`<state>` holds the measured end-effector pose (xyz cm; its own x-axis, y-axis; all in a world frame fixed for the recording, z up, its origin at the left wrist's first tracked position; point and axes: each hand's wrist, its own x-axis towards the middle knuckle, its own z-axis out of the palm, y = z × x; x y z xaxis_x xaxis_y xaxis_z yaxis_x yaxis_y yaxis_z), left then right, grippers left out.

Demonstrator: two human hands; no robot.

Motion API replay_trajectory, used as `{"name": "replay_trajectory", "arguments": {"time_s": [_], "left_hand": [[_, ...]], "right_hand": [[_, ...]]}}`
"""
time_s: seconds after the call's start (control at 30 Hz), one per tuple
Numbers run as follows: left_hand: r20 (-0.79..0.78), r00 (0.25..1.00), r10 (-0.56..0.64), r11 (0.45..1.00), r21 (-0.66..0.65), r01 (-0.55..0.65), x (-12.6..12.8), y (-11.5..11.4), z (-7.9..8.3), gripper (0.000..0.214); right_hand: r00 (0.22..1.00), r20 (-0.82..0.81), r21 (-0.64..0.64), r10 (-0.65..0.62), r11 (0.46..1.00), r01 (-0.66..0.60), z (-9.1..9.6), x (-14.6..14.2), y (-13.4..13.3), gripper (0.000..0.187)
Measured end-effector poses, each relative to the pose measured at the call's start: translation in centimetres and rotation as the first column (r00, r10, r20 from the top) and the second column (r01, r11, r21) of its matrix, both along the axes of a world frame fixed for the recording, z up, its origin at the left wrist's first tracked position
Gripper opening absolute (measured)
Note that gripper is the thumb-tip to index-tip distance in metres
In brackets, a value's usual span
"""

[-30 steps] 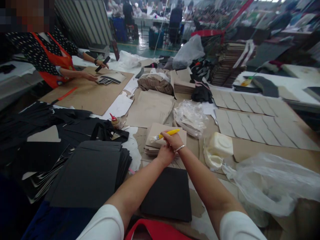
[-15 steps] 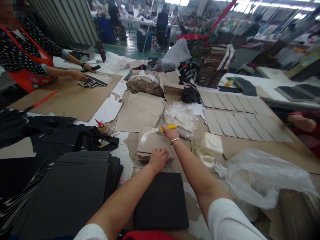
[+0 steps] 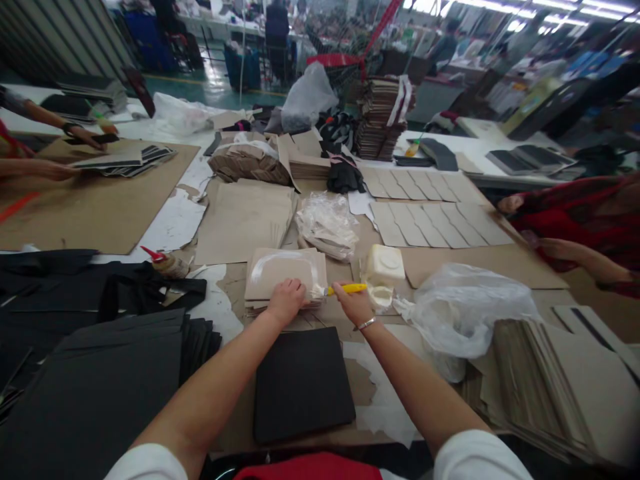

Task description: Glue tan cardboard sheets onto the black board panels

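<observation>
My right hand [image 3: 353, 305] is closed round a yellow-handled glue brush [image 3: 345, 289], its bristles at the right edge of a small stack of tan cardboard pieces [image 3: 285, 272]. A wet glue line runs round the top piece. My left hand [image 3: 286, 300] rests on the near edge of that stack with fingers curled, pressing it down. A black square board [image 3: 300, 383] lies just in front of me, below both hands. A white glue tub [image 3: 383, 270] stands right of the brush.
Stacks of black sheets [image 3: 100, 380] fill the left. A glue bottle with red cap [image 3: 165, 263] lies left of the stack. A clear plastic bag [image 3: 465, 310] and grey board stack [image 3: 550, 380] sit right. Other people's hands [image 3: 75, 137] work at far left and right [image 3: 560, 250].
My right hand has drawn the brush from the stack's far edge round to its right near corner, leaving a glue line. My view has swung right; the left hand stayed on the stack.
</observation>
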<state>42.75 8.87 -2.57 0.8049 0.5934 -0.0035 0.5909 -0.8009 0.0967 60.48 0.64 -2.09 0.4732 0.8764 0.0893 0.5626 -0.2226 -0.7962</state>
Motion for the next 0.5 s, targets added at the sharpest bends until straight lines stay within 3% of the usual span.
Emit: {"name": "replay_trajectory", "arguments": {"time_s": [0.13,0.27,0.33,0.4,0.5], "left_hand": [[-0.07,0.993,-0.093,0.994,-0.069,0.088,0.2,1.2,1.0,0.029],[-0.121,0.977,-0.173,0.98,-0.12,0.159,0.3,2.1,1.7,0.032],[-0.12,0.97,-0.209,0.974,-0.11,0.196,0.0,2.1,1.6,0.029],[-0.099,0.963,-0.252,0.966,-0.077,0.245,-0.3,1.7,1.2,0.023],[-0.023,0.963,-0.268,0.963,-0.004,0.268,-0.7,0.9,0.4,0.02]], "right_hand": [[0.942,-0.275,-0.01,-0.191,0.981,0.196,1.4,0.6,-1.9,0.031],[0.866,-0.424,0.154,-0.264,0.922,0.356,2.9,1.5,-1.6,0.05],[0.879,-0.431,0.22,-0.203,0.921,0.321,2.4,1.2,-1.4,0.054],[0.923,-0.37,0.235,-0.108,0.95,0.205,1.0,0.4,-1.3,0.05],[0.992,-0.114,0.184,0.05,0.983,-0.028,-2.0,-1.2,-1.0,0.036]]}}
